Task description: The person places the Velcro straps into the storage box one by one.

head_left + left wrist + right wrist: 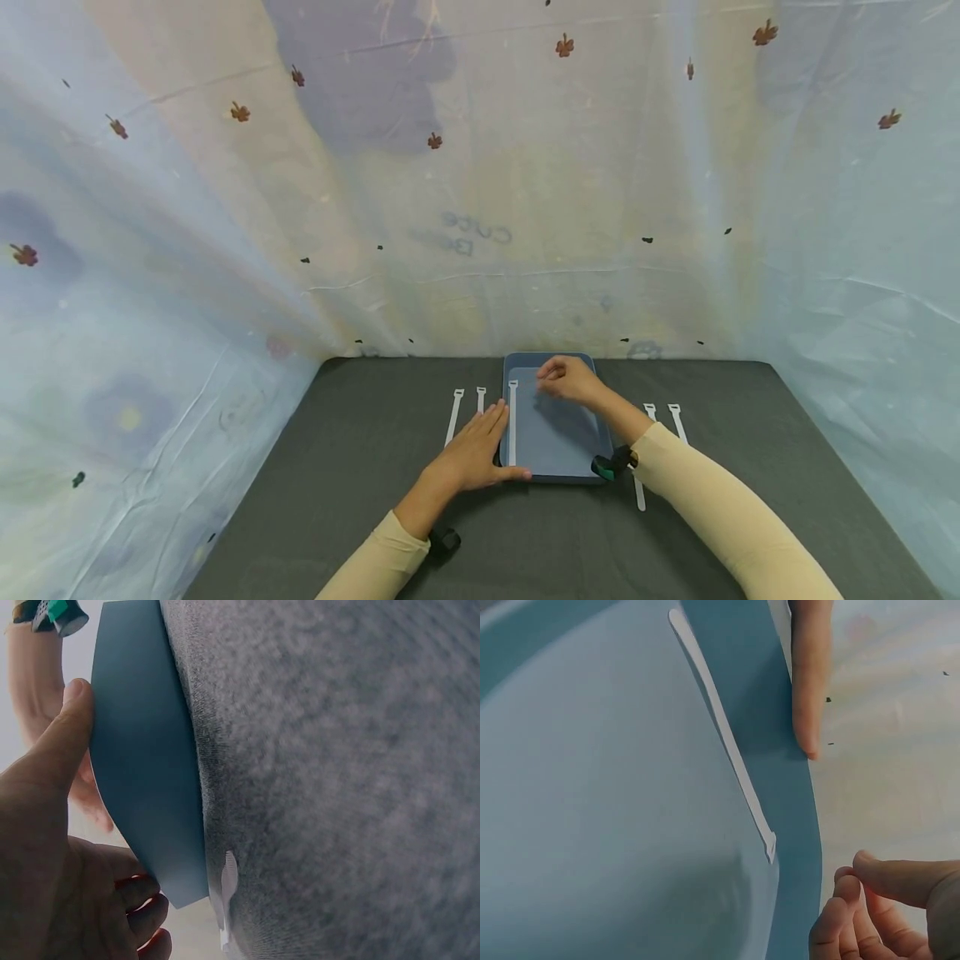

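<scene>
A blue-grey tray [558, 454] lies on the dark cloth. Inside it, along the left wall, rests a flat white strap [513, 425] with a slotted head at its far end; the same strap [735, 757] shows in the right wrist view. My left hand [474, 450] rests against the tray's near-left corner, fingers fairly straight on the left rim and thumb on the near rim. Over the tray's far part hovers my right hand [572, 382], its fingers curled and thumb touching the forefinger [847, 889]. Nothing shows between them.
On the cloth left of the tray lie two more white straps [453, 417], one partly behind my left hand. Right of the tray are further white straps [677, 423], partly covered by my right arm. A patterned plastic sheet [480, 308] rises behind the table.
</scene>
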Demonstrator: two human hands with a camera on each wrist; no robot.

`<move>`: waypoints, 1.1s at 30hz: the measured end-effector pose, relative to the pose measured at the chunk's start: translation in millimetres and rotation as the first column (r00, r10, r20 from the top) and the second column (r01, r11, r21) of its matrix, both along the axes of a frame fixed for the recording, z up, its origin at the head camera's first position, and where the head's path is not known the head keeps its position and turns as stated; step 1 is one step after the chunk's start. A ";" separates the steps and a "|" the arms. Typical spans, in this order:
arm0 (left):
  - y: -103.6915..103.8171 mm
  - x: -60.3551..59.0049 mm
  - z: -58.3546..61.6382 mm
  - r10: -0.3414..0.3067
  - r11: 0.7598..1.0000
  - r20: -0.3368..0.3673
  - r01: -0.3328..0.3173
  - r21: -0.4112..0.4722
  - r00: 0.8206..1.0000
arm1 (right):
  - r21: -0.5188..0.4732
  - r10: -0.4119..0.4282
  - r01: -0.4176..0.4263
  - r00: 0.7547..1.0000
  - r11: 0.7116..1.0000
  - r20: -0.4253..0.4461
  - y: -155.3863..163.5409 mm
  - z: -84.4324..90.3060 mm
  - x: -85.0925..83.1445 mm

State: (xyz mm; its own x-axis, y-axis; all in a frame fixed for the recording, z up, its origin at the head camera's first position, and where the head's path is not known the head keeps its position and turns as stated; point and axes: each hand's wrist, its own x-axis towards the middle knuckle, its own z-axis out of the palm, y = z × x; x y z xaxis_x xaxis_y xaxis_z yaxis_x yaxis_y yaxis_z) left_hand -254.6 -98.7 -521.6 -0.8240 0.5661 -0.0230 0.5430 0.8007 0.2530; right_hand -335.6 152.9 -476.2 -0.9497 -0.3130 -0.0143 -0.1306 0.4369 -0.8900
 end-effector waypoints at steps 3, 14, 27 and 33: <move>0.1 -1.0 -0.3 0.002 1.000 0.004 -0.002 -0.003 1.000 | -0.007 0.003 -0.003 1.000 1.000 -0.004 9.3 0.4 4.2; 0.3 -0.5 -0.1 0.000 1.000 -0.007 0.000 0.001 1.000 | 0.008 -0.035 0.035 0.999 0.999 -0.026 50.0 8.0 25.9; -0.1 0.6 1.3 -0.007 1.000 -0.002 0.007 0.009 1.000 | 0.066 -0.097 0.105 0.988 0.992 -0.122 92.5 9.9 48.5; 0.5 1.1 1.3 -0.008 1.000 -0.004 0.008 0.009 1.000 | 0.071 -0.121 0.131 0.985 0.989 -0.124 109.5 10.9 60.3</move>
State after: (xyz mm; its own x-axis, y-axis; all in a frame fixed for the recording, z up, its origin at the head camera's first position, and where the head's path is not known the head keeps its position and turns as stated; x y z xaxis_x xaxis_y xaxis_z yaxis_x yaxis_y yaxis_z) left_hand -253.5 -98.3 -520.3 -0.8195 0.5729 -0.0142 0.5505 0.7939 0.2582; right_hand -275.2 262.5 -465.3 -0.9778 -0.1930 0.0815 -0.1730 0.5244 -0.8337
